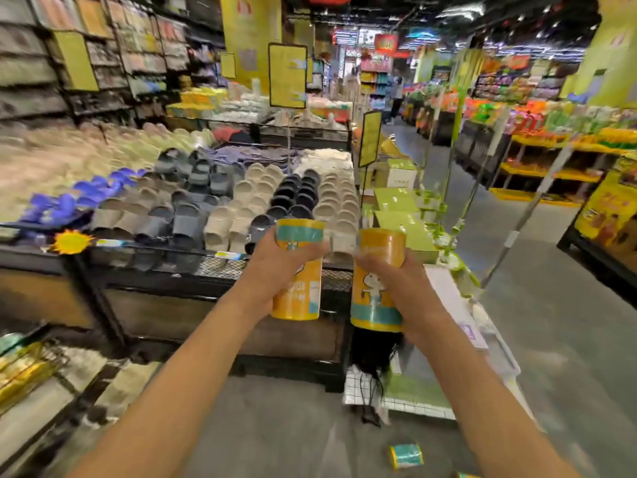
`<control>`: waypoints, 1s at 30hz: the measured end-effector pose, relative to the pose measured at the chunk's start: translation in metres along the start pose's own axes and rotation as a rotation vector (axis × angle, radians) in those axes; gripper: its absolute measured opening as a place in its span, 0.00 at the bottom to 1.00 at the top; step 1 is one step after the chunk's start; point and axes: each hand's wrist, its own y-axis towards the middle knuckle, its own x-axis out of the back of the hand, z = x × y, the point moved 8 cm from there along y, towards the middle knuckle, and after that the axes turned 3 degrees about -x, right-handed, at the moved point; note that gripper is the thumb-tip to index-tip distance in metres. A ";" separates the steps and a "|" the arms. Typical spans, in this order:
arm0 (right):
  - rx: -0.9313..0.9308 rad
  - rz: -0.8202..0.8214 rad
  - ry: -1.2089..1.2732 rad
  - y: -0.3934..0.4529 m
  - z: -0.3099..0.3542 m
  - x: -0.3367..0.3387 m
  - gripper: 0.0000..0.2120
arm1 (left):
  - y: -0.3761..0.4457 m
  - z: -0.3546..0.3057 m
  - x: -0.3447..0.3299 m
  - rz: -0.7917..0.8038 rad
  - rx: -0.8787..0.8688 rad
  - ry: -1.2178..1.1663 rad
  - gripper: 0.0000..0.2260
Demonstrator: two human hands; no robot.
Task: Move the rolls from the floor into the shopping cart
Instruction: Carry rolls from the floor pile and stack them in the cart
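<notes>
My left hand [275,260] grips a yellow and teal roll [299,288], held upright at chest height. Just to its right, my right hand [393,270] grips a second yellow roll [377,305] with a teal band at its lower end. Both arms stretch forward over the grey floor. Another roll [406,455] lies on its side on the floor near the bottom edge, and the tip of one more [467,475] shows at the frame's bottom. A blurred wire cart [51,360] holding gold packages stands at the lower left.
A black mesh display table [220,270] full of slippers stands straight ahead. To its right are green boxes [403,215] and a low white and green platform [413,398]. An aisle with yellow shelves [544,174] runs off to the right.
</notes>
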 end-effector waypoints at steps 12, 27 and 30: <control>0.030 0.403 -0.087 0.047 0.023 -0.311 0.43 | -0.019 -0.021 0.290 -0.481 -0.059 -0.052 0.17; 0.010 0.907 -0.078 0.143 0.023 -0.577 0.36 | 0.018 -0.013 0.474 -0.933 -0.049 -0.039 0.21; 0.012 0.994 -0.079 0.157 0.020 -0.632 0.29 | 0.025 -0.011 0.510 -1.026 -0.064 -0.037 0.21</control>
